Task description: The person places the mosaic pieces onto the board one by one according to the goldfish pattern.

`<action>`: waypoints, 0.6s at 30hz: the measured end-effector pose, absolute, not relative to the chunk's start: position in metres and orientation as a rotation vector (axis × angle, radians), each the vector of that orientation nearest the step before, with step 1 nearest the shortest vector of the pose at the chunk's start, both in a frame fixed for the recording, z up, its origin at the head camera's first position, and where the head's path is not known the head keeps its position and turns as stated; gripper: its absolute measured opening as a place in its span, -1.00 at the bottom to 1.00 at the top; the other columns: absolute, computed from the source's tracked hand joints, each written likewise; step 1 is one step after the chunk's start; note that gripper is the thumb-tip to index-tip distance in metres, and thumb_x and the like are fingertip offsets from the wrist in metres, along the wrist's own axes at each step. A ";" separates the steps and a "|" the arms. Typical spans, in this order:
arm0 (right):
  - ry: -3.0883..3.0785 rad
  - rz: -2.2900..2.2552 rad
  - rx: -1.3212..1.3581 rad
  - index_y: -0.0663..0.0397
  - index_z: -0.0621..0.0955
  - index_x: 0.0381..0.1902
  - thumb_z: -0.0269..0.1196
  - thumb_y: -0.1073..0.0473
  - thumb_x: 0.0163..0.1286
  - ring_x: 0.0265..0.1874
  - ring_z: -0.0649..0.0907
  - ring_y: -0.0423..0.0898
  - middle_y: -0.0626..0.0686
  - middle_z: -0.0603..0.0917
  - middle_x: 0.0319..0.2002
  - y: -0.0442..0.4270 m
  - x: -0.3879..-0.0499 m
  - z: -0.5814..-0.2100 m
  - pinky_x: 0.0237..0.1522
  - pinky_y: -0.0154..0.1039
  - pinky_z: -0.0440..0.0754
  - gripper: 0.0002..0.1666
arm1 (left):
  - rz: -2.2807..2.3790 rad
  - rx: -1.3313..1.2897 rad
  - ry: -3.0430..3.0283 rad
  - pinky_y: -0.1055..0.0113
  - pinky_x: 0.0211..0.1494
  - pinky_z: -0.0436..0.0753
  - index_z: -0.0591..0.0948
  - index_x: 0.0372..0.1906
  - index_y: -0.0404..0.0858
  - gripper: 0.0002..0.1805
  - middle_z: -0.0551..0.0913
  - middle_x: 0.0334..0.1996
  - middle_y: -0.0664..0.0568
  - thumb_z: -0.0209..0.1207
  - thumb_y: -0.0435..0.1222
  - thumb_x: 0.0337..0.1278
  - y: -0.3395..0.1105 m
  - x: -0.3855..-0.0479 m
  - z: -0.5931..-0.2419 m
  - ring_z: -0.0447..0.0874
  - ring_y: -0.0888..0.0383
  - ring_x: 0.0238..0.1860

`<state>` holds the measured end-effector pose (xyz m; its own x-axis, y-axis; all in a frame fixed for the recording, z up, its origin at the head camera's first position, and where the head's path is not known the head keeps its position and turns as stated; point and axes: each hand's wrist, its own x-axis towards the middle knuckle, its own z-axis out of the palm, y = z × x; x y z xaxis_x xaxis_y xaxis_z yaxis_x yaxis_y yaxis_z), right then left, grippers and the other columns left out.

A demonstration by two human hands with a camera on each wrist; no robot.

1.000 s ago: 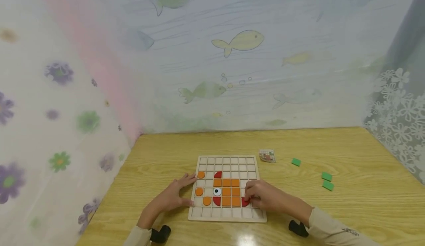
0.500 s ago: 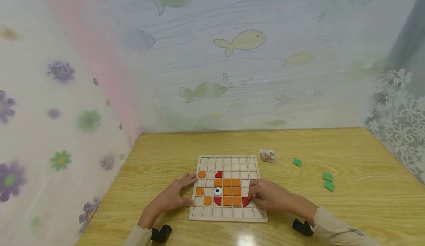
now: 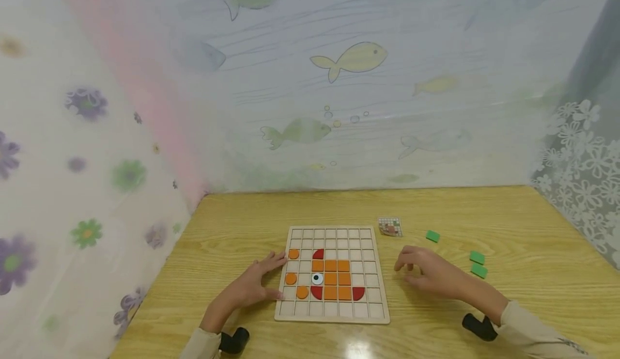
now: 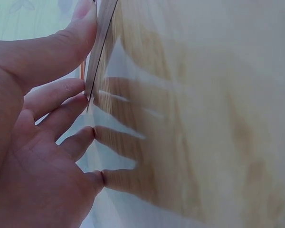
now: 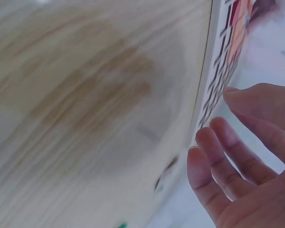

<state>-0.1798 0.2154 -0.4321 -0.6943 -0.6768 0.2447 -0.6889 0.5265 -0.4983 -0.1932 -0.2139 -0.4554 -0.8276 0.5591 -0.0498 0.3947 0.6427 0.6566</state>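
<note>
A wooden grid board (image 3: 334,311) lies on the table, bearing orange square tiles (image 3: 331,279), orange discs (image 3: 290,279), red quarter-round tiles (image 3: 358,293) and an eye disc (image 3: 317,278). My left hand (image 3: 249,283) rests at the board's left edge, thumb and fingertips touching it; the left wrist view shows its fingers (image 4: 69,111) spread against the rim. To the right of the board my right hand (image 3: 431,274) hovers apart from it, fingers loosely bent. Nothing shows between its thumb and fingers (image 5: 232,161) in the right wrist view.
A small printed pattern card (image 3: 389,227) lies beyond the board's upper right corner. Green tiles (image 3: 477,257) are on the table at the right, with another green tile (image 3: 432,236) nearer the card. A fish-patterned wall covering (image 3: 349,133) rises behind the table.
My right hand has let go of the red quarter-round tile at the lower right of the pattern and moved right, off the board. The left hand has stayed in place.
</note>
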 end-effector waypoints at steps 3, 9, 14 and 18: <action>-2.721 0.883 1.155 0.06 0.64 -0.25 0.31 0.40 0.15 -0.40 0.52 -0.17 -0.08 0.55 -0.27 0.230 -0.179 -0.430 -0.47 -0.30 0.54 -0.78 | 0.956 0.771 2.614 -0.31 0.34 -0.19 0.30 0.38 -0.31 -0.16 0.16 0.42 -0.15 0.38 -0.19 -0.04 -0.214 -0.193 -0.455 -0.10 -0.23 0.44; -2.704 0.844 1.056 0.14 0.63 -0.23 0.34 0.41 0.11 -0.40 0.53 -0.09 0.00 0.55 -0.26 0.258 -0.180 -0.430 -0.59 -0.39 0.46 -0.76 | 0.964 0.767 2.615 -0.30 0.35 -0.19 0.30 0.38 -0.30 -0.15 0.16 0.42 -0.15 0.38 -0.18 -0.04 -0.214 -0.193 -0.456 -0.10 -0.23 0.44; -2.744 0.820 0.956 0.13 0.62 -0.19 0.36 0.37 0.12 -0.37 0.53 -0.05 0.03 0.55 -0.22 0.281 -0.180 -0.429 -0.60 -0.38 0.44 -0.74 | 0.957 0.763 2.616 -0.30 0.35 -0.19 0.30 0.38 -0.30 -0.15 0.16 0.42 -0.14 0.38 -0.18 -0.04 -0.213 -0.195 -0.456 -0.09 -0.23 0.44; -2.756 0.806 0.889 0.13 0.62 -0.17 0.37 0.39 0.10 -0.36 0.52 -0.06 0.03 0.55 -0.19 0.299 -0.181 -0.430 -0.59 -0.37 0.44 -0.70 | 0.950 0.754 2.616 -0.30 0.35 -0.19 0.30 0.38 -0.29 -0.15 0.15 0.43 -0.13 0.38 -0.17 -0.04 -0.213 -0.195 -0.456 -0.10 -0.22 0.44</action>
